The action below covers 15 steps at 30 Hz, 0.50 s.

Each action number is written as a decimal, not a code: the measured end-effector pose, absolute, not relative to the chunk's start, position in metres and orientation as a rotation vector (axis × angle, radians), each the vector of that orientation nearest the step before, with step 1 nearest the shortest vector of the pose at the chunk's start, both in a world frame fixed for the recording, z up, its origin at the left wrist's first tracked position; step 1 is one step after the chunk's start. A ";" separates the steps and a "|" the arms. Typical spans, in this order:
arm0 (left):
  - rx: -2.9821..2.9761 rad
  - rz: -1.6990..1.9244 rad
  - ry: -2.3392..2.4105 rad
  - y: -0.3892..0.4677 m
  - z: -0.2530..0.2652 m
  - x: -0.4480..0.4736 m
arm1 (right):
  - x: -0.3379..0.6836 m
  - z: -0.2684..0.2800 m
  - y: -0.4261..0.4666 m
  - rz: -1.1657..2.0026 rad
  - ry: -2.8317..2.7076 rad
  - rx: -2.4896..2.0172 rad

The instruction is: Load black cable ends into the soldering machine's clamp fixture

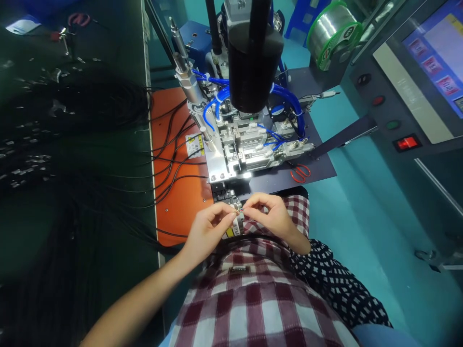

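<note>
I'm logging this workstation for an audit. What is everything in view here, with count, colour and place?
small metal part: one, silvery, pinched between both hands' fingertips
machine: one, silver with black cylinder and blue tubes, centre
black cables: many, across orange mat and dark bench, left
orange mat: one, left of machine
scissors: one, red-handled, right of machine
wire spool: one, green-rimmed, top right
control panel: one, grey, with screen, red lit switch, right
left hand: one, at the part
right hand: one, at the part
</note>
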State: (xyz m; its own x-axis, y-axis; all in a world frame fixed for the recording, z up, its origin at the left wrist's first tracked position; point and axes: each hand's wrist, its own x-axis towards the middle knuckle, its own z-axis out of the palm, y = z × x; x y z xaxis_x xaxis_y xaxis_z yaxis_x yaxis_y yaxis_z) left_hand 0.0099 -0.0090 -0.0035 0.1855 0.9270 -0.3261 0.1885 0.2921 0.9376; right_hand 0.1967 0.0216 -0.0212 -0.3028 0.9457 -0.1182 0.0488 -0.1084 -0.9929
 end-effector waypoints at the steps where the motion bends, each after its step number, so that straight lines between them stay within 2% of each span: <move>1: 1.168 0.739 1.292 -0.009 -0.004 0.010 | 0.197 -0.022 0.021 1.515 -1.414 -1.151; 6: 1.140 0.744 1.277 -0.009 -0.004 0.009 | 0.196 -0.027 0.020 1.617 -1.406 -1.102; 8: 1.140 0.747 1.284 -0.009 -0.004 0.009 | 0.195 -0.026 0.019 1.562 -1.449 -1.089; 15: 1.275 0.776 1.383 -0.013 -0.008 0.012 | 0.198 -0.016 0.008 0.700 -2.017 -1.107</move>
